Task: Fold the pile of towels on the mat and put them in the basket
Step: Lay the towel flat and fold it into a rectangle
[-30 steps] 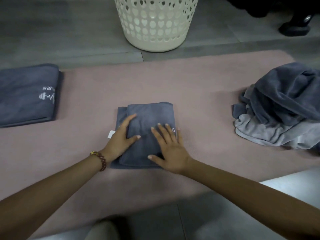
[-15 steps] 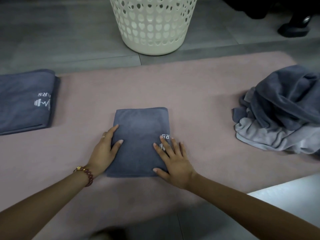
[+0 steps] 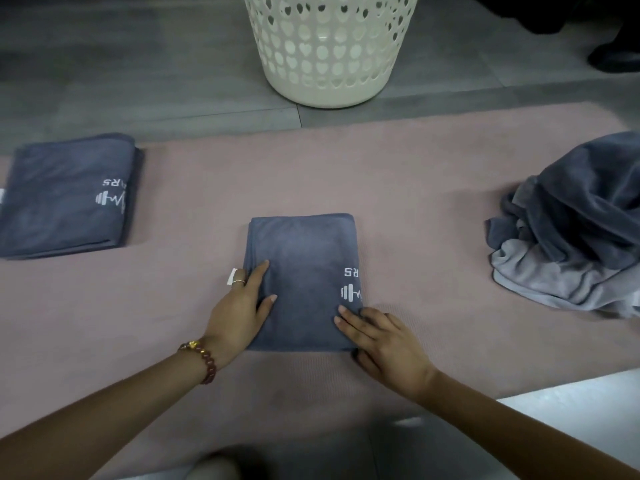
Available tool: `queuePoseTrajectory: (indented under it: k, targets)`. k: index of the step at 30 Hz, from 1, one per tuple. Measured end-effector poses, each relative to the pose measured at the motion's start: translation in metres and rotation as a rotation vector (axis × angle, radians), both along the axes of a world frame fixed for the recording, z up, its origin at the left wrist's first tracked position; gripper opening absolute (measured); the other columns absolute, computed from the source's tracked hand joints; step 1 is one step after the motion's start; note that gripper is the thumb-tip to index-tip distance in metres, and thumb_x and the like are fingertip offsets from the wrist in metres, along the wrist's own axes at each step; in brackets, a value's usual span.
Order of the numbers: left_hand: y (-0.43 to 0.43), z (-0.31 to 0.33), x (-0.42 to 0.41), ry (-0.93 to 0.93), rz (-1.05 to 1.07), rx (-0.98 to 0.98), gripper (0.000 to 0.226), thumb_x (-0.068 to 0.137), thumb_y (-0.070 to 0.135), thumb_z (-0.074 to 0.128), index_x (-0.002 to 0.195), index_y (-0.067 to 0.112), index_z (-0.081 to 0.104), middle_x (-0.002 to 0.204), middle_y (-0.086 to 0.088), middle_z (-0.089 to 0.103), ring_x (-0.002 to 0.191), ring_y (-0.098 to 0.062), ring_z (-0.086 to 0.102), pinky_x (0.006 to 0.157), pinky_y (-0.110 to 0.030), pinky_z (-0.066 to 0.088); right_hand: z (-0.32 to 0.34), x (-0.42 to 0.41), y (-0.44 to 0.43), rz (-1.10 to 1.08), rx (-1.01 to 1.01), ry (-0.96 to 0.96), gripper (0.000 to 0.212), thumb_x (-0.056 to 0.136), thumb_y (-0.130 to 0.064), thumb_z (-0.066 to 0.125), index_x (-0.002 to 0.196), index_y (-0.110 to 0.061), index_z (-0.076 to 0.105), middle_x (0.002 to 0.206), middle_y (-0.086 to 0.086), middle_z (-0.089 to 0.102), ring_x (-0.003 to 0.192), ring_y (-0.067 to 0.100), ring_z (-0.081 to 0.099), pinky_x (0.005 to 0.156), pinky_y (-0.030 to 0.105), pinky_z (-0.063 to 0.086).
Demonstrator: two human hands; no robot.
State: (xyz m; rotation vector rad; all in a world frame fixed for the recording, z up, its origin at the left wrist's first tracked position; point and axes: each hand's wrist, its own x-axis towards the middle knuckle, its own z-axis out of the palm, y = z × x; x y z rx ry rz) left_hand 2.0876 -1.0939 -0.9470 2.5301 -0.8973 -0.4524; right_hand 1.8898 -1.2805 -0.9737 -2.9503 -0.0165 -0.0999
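Towels on the pink mat (image 3: 398, 188), basket (image 3: 329, 64) beyond

The centre towel (image 3: 301, 271) lay flat, a grey-blue folded rectangle with a white logo by its right edge. The left towel (image 3: 62, 195), folded alike, lay well apart. The pile (image 3: 571, 237) of crumpled dark and light grey towels sat at the right. The cream, perforated basket stood upright just past the mat's far edge.

Setting: indoor room, gym-like or domestic; cannot tell which. You work at floor level on a pink mat (image 3: 398, 174) laid over grey plank flooring (image 3: 138, 81). Cream perforated laundry basket (image 3: 329, 46) stands beyond it. A folded towel (image 3: 59, 216) carries a dumbbell logo (image 3: 110, 199).
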Motion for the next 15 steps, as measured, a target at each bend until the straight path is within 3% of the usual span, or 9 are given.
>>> queuePoseTrajectory:
  k: [5, 8, 10, 13, 15]
  targets:
    - [0.004, -0.003, -0.001, -0.012, 0.081, 0.027, 0.058, 0.096, 0.028, 0.046, 0.148, 0.024, 0.021, 0.144, -0.013, 0.03, 0.095, -0.037, 0.059, 0.072, -0.038, 0.048, 0.005, 0.002, -0.009, 0.116, -0.017, 0.017, 0.051, 0.085, -0.036, 0.047, 0.133, -0.021, 0.049, 0.139, -0.001, 0.051, 0.113, 0.019, 0.046, 0.092, 0.028, 0.035]
    - [0.008, -0.006, 0.003, -0.077, 0.083, 0.001, 0.054, 0.096, 0.02, 0.048, 0.147, 0.019, 0.028, 0.13, -0.016, 0.041, 0.085, -0.038, 0.059, 0.066, -0.038, 0.047, 0.018, 0.011, -0.018, 0.17, 0.031, 0.029, 0.048, 0.092, -0.046, 0.041, 0.129, -0.018, 0.057, 0.134, -0.001, 0.056, 0.114, 0.018, 0.048, 0.096, 0.029, 0.034]
    - [0.01, -0.009, 0.004, -0.225, 0.054, -0.004, 0.051, 0.094, 0.017, 0.049, 0.143, 0.011, 0.037, 0.119, -0.022, 0.043, 0.085, -0.039, 0.055, 0.069, -0.043, 0.049, 0.031, 0.024, -0.021, 0.08, 0.126, -0.013, 0.049, 0.094, -0.046, 0.037, 0.126, -0.016, 0.058, 0.128, 0.0, 0.06, 0.116, 0.018, 0.051, 0.098, 0.03, 0.034]
    - [0.001, -0.004, 0.009, -0.436, -0.059, -0.016, 0.052, 0.088, 0.022, 0.035, 0.137, 0.005, 0.043, 0.123, -0.024, 0.044, 0.106, -0.037, 0.044, 0.088, -0.048, 0.041, 0.043, 0.056, -0.019, -0.162, 0.228, -0.036, 0.059, 0.091, -0.047, 0.031, 0.142, -0.018, 0.039, 0.148, 0.001, 0.04, 0.138, 0.015, 0.031, 0.113, 0.032, 0.024]
    - [-0.014, 0.002, 0.01, -0.43, -0.224, -0.005, 0.052, 0.09, 0.025, 0.03, 0.137, 0.007, 0.045, 0.135, -0.019, 0.048, 0.123, -0.036, 0.043, 0.1, -0.044, 0.028, 0.042, 0.08, -0.019, -0.198, 0.192, 0.026, 0.069, 0.089, -0.054, 0.025, 0.149, -0.02, 0.021, 0.156, 0.001, 0.021, 0.145, 0.015, 0.012, 0.117, 0.035, 0.012]
